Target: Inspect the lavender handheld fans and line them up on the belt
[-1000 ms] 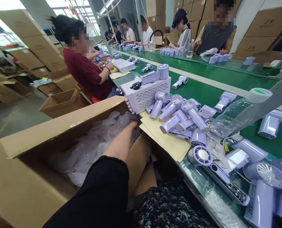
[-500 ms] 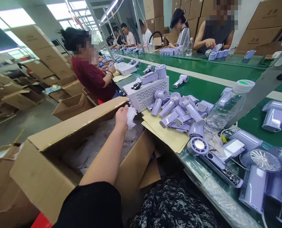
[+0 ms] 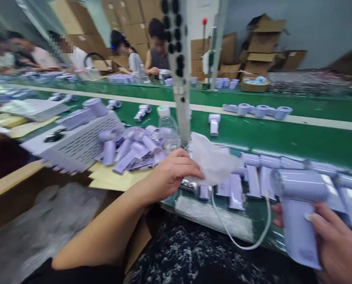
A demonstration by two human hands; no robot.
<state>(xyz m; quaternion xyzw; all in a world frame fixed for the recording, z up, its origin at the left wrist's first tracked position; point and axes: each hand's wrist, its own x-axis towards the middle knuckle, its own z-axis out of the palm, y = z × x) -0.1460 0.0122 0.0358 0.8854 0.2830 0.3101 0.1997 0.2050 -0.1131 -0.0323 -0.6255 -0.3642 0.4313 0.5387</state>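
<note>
Between the thumb and fingers of my left hand (image 3: 177, 169) hangs a thin, translucent white plastic bag (image 3: 213, 159), out over the bench edge. At the right, my right hand (image 3: 336, 236) is wrapped around the handle of a lilac handheld fan (image 3: 302, 213), held upright with its round head at the top. A white cable (image 3: 253, 246) loops down between the two hands. Behind the bag and the held fan, several more lilac fans (image 3: 253, 179) lie in a row on the bench, partly hidden by the bag.
An open carton (image 3: 13, 181) of clear plastic bags (image 3: 63, 221) stands at the left. A heap of lilac fans (image 3: 134, 148) lies beside a white vented box (image 3: 84, 140). A plastic bottle (image 3: 167, 130) stands by a metal post (image 3: 180, 79). Beyond runs a green conveyor (image 3: 282, 138); people work across it.
My view has swung right. My left hand has brought the bag from above the carton over to the bench. My right hand, unseen before, now shows with a fan in it.
</note>
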